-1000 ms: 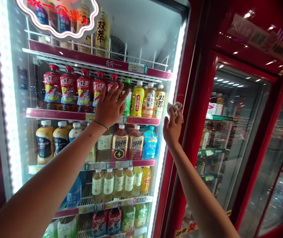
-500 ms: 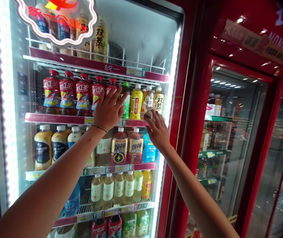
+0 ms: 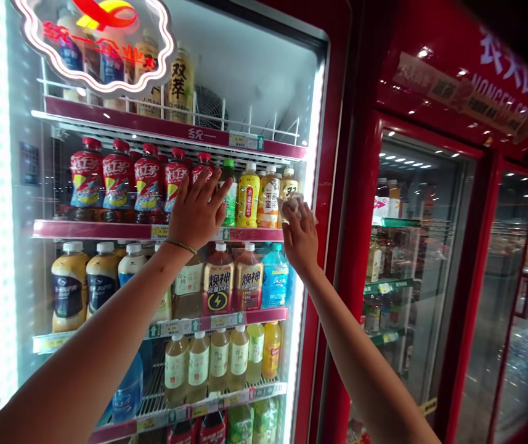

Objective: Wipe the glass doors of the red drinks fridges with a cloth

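A glass-fronted drinks cooler with a red frame (image 3: 333, 154) fills the view. My left hand (image 3: 198, 209) lies flat against its glass with fingers spread, over the row of red-capped bottles (image 3: 147, 179); nothing is in it. To the right, my right hand (image 3: 301, 240) presses a crumpled whitish cloth (image 3: 292, 206) against the glass, in front of the cream bottle (image 3: 289, 179) at the row's end. Its fingertips rest on the cloth. A yellow bottle (image 3: 247, 197) shows behind the glass between the hands.
An illuminated sign (image 3: 100, 43) hangs at the upper left of the glass. Further shelves of bottles sit below both hands, behind my forearms. On the right stands a second red cooler (image 3: 464, 271) with a glass door.
My right hand has moved slightly right and up across the glass with the cloth, now covering part of the cream bottle. My left hand stays on the glass. The view has shifted a little.
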Demonstrator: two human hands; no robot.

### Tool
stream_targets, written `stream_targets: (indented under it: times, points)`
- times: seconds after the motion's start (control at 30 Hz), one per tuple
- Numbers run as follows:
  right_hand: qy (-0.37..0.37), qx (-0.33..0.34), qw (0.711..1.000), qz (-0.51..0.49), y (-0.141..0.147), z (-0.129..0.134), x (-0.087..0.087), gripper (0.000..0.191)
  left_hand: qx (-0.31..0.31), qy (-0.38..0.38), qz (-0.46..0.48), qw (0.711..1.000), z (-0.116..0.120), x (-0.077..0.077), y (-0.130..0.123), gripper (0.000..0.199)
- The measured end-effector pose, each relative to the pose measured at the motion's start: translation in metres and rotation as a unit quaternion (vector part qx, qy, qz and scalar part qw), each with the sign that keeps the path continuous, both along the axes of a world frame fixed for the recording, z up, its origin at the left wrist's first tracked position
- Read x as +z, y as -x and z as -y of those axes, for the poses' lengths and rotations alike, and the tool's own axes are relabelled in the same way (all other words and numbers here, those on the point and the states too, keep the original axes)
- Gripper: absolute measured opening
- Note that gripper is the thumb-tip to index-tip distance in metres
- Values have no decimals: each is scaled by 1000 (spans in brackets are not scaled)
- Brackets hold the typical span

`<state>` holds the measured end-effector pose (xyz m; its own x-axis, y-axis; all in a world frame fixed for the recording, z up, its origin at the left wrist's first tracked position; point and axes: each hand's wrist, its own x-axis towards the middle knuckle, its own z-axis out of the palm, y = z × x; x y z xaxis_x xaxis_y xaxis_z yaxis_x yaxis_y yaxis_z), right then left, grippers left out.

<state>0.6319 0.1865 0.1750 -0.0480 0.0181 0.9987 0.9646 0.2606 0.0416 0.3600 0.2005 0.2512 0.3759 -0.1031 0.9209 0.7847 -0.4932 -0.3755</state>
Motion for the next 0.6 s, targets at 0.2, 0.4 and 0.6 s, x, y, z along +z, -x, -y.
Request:
stream_targets:
  times: [0.2,0.4,0.6]
  points:
    - [43,12,994,99,24,2,-3,51,-8,0,-9,1000,0,0,2,56]
    - [-8,11,999,-52,-30,-6,-2,53,-15,-11,-6,1000,-2,-1,2,57]
    - [-1,-3,1000,24,-17,-7,-1,50,-11,-1,-11,1000,-2,0,3,57]
